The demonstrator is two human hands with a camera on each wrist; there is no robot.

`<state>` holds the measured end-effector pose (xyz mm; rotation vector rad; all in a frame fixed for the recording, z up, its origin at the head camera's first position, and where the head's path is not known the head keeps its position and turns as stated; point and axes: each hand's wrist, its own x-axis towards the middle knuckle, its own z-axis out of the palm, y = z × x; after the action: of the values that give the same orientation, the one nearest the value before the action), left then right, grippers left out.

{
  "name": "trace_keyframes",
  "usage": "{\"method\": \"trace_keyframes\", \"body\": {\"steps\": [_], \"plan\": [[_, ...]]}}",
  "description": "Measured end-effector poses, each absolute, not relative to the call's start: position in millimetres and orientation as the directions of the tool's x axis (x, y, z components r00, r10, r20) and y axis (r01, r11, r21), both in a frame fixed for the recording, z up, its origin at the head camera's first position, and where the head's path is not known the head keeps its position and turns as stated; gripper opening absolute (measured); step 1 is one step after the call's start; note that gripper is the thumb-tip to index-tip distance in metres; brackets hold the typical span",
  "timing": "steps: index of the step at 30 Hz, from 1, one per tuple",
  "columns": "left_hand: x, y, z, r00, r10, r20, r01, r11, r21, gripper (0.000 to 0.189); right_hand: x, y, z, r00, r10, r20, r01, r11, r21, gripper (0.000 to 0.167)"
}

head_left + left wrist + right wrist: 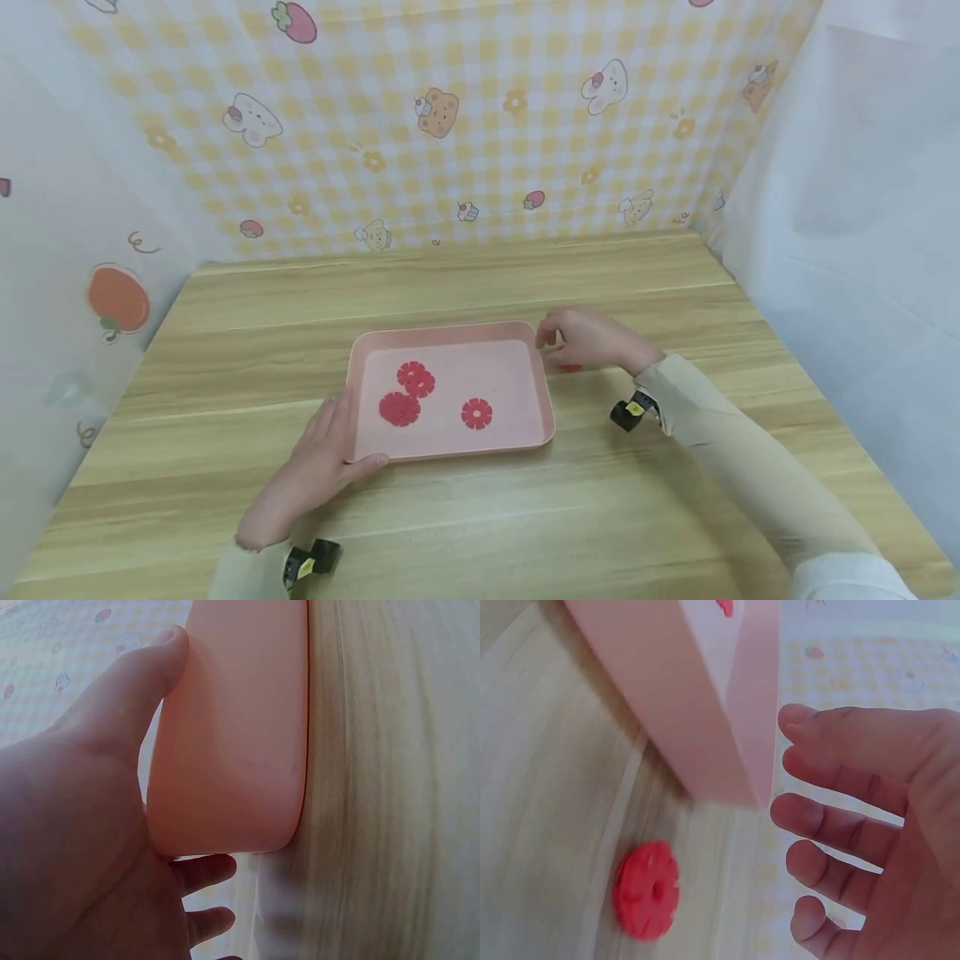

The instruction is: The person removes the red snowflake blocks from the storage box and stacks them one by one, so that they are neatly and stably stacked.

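A pink rectangular tray (465, 454) rests on the table with red notched discs inside. Several discs (400, 409) cluster at its left, and one single disc (477, 403) is nearer the middle. My left hand (318, 454) rests at the near left corner, fingers straight along the left side and thumb along the front edge. Just beyond the right rim hovers my right hand (588, 337), fingers loosely bent and nothing seen between them. Its fingertips come right up to the tray's rim in the right wrist view. Below them, outside the tray, lie red discs (639, 889), apparently stacked.
The wood-grain table (450, 533) meets a yellow checked cloth backdrop (480, 167) at the back. Pale sheets hang on the left (60, 275) and right (862, 167). Each wrist wears a small black camera, the right one (630, 412) low over the table.
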<state>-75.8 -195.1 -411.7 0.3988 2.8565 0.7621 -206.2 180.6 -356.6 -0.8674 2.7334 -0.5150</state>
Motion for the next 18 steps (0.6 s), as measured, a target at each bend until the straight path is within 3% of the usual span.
{"method": "trace_keyframes", "body": {"steps": [6, 18], "plan": [[-76.4, -195.6, -411.6, -0.952, 0.294, -0.085, 0.213, 0.834, 0.51, 0.114, -203.0, 157.0, -347.2, -0.757, -0.628, -0.182, -0.527, 0.751, -0.398, 0.009], [-74.4, -197.3, -410.7, -0.953, 0.289, -0.093, 0.205, 0.838, 0.507, 0.114, -199.9, 106.4, -336.7, -0.635, -0.708, -0.308, -0.615, 0.705, -0.353, 0.019]]}}
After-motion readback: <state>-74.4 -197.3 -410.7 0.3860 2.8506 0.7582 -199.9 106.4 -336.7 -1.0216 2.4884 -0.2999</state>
